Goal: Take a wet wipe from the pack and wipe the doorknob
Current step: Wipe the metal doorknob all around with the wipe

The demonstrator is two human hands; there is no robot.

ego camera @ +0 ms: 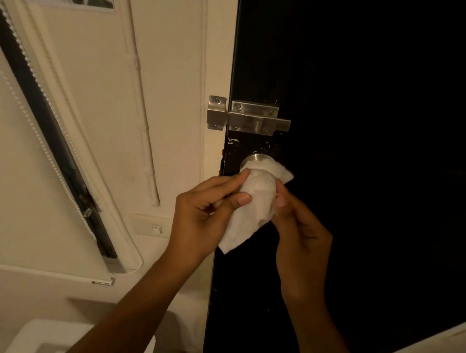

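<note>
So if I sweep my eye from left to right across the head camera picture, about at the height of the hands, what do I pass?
Window blind → wall switch → left hand → wet wipe draped over the doorknob → right hand → dark door.

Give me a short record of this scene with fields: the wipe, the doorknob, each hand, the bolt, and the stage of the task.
wipe: white wet wipe, draped over the knob, lower corner hanging free
doorknob: metal doorknob on the dark door, mostly covered, only its top rim shows
left hand: left hand pinches the wipe's left side
right hand: right hand holds the wipe's right side
bolt: metal slide bolt above the knob, untouched
stage: wipe already on the knob, wiping under way
</note>
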